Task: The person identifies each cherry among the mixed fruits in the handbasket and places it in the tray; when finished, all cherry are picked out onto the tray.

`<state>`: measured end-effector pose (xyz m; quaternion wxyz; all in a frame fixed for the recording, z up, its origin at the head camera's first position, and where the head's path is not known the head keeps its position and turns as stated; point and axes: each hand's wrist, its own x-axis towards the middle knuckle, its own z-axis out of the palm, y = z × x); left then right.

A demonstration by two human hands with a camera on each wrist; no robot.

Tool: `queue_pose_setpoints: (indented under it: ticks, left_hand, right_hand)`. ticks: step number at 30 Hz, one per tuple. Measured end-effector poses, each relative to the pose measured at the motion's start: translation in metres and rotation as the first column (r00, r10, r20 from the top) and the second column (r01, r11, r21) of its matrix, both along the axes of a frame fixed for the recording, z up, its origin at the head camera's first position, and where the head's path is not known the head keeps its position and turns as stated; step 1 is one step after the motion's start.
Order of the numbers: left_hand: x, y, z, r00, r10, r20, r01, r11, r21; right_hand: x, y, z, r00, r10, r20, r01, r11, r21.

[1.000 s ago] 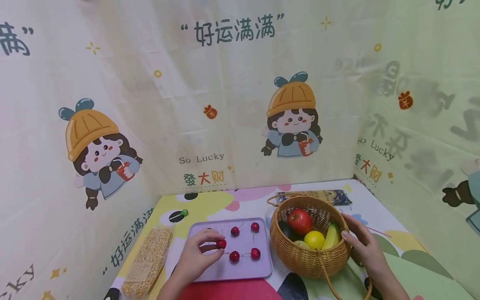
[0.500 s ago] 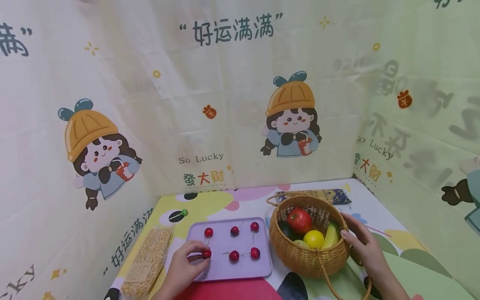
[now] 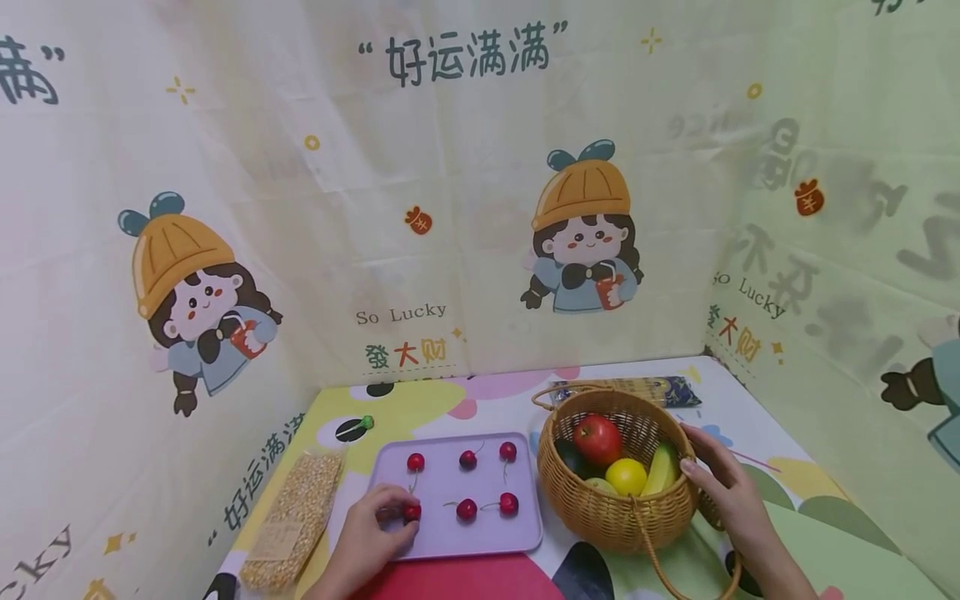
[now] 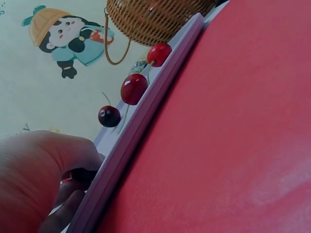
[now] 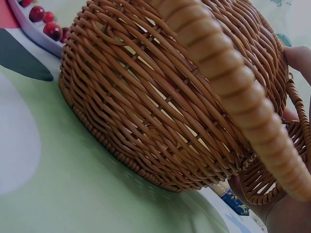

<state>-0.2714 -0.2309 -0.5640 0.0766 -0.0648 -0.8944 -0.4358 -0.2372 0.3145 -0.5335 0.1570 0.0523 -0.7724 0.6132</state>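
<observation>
Down at the front left of the lilac tray [image 3: 442, 546], my left hand [image 3: 371, 529] pinches a red cherry [image 3: 412, 512] between thumb and fingers. The left wrist view shows that cherry mostly hidden by the fingers, low beside the tray's edge. Several other cherries [image 3: 467, 510] with stems lie spread over the tray. To its right stands a wicker basket [image 3: 611, 525], which my right hand [image 3: 727, 496] grips at its right rim. Inside it are a red apple [image 3: 597, 442], a yellow lemon [image 3: 627, 477], a banana [image 3: 663, 469] and darker and greenish fruit partly hidden.
A clear bag of corn kernels [image 3: 294, 521] lies left of the tray. Behind the basket is a long packet of noodles [image 3: 637, 392]. A small green-tipped item [image 3: 366, 422] lies at the back left. Printed curtains enclose the patterned table.
With the cherry, my left hand has moved left and toward the front of the tray, uncovering a cherry at the back left. My right hand and the basket have stayed put.
</observation>
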Motion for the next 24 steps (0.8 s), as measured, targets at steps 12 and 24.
queue_pose_setpoints:
  ticks: [12,24]
  left_hand:
    - [0.001,0.012,0.009,0.987,0.031,-0.156,-0.041,0.997,-0.060]
    - [0.008,0.053,0.059,0.955,-0.011,-0.295,-0.016,0.996,-0.090]
  right_hand:
    - [0.001,0.006,0.001,1.000,-0.003,0.019,0.002,1.000,0.011]
    - [0.002,0.016,0.006,0.999,-0.009,0.039,0.004,0.993,0.121]
